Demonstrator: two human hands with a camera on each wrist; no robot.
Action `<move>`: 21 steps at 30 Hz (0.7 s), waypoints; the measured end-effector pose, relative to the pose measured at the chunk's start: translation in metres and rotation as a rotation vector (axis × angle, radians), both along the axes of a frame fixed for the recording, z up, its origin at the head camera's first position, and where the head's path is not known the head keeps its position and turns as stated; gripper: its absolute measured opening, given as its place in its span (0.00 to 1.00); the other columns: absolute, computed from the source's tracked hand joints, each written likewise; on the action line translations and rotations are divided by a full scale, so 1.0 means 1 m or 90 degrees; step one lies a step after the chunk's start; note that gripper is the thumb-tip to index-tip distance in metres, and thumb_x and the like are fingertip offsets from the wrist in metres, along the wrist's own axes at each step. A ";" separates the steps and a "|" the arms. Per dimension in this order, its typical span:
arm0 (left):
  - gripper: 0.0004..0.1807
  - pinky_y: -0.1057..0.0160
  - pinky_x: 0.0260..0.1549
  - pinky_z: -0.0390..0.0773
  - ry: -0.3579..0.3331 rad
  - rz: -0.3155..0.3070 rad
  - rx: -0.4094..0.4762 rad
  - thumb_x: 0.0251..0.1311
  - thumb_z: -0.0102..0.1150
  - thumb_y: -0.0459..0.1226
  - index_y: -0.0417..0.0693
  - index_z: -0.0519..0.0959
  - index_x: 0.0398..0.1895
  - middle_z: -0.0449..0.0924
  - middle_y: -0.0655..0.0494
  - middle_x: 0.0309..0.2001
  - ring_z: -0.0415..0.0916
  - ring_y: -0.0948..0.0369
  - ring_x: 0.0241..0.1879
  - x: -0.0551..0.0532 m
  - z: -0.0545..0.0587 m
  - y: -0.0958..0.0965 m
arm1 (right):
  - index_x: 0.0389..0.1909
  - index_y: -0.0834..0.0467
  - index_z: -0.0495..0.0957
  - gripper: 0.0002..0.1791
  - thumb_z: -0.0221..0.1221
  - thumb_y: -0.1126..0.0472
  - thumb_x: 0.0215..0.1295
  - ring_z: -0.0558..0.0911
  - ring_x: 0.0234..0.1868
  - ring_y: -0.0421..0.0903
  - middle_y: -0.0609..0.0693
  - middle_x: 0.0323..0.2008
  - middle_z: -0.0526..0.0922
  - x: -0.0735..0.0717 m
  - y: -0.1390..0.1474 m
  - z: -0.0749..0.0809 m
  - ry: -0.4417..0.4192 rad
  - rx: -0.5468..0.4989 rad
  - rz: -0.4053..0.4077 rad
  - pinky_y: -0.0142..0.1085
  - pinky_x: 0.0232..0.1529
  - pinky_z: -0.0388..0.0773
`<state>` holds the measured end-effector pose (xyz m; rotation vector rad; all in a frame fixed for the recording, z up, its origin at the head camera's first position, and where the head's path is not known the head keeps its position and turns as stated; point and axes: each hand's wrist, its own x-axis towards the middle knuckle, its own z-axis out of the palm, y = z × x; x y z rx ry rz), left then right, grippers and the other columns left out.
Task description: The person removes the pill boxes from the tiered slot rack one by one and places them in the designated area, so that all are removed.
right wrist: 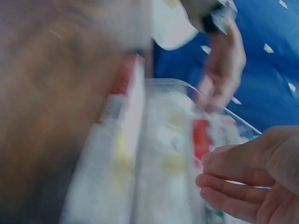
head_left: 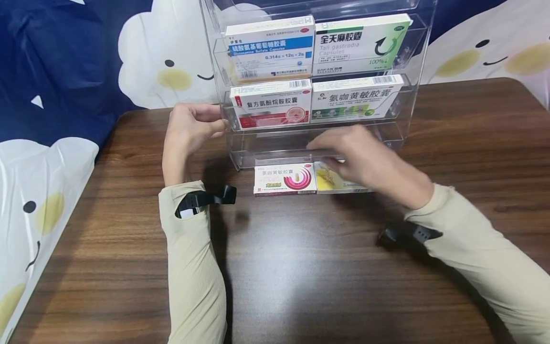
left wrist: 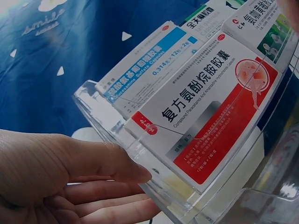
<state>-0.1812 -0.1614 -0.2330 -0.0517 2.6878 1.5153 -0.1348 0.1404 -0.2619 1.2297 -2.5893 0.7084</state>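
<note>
A clear plastic display rack (head_left: 315, 128) stands on the table with medicine boxes in its tiers. At its left side my left hand (head_left: 193, 126) holds the edge, thumb in front; the left wrist view shows this thumb (left wrist: 126, 168) against the clear side. My right hand (head_left: 361, 150) is over the rack's lowest tier, its fingers loosely bent and nothing seen between them. Below it lie a white-and-pink capsule box (head_left: 275, 179) and a yellow box (head_left: 328, 179), partly hidden by that hand. The right wrist view is blurred, with the hand (right wrist: 247, 177) beside the rack.
Upper tiers hold a blue-and-white box (head_left: 270, 50), a green-and-white box (head_left: 361, 45), a red-and-white box (head_left: 270, 107) and a white box with green (head_left: 356, 100). The brown wooden table (head_left: 275, 267) extends in front. Behind hangs a blue patterned cloth (head_left: 56, 62).
</note>
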 end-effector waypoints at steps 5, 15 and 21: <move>0.17 0.74 0.36 0.81 0.002 -0.004 -0.003 0.57 0.65 0.31 0.37 0.82 0.50 0.83 0.42 0.46 0.81 0.73 0.28 0.001 0.001 0.000 | 0.42 0.67 0.83 0.17 0.67 0.78 0.49 0.84 0.42 0.60 0.62 0.41 0.85 -0.004 0.025 0.029 0.102 -0.081 -0.119 0.51 0.48 0.81; 0.17 0.72 0.39 0.81 -0.004 0.003 -0.017 0.57 0.65 0.31 0.38 0.82 0.51 0.83 0.43 0.46 0.81 0.73 0.29 0.001 -0.002 0.000 | 0.43 0.71 0.82 0.14 0.63 0.78 0.53 0.82 0.43 0.64 0.66 0.42 0.84 -0.019 0.057 0.043 0.151 -0.077 -0.297 0.53 0.48 0.78; 0.17 0.74 0.37 0.81 -0.001 0.000 -0.002 0.57 0.66 0.31 0.37 0.81 0.50 0.83 0.42 0.46 0.81 0.73 0.28 0.001 -0.001 0.001 | 0.45 0.71 0.81 0.16 0.63 0.77 0.53 0.80 0.47 0.66 0.67 0.45 0.83 -0.025 0.064 0.042 0.149 -0.051 -0.324 0.54 0.51 0.76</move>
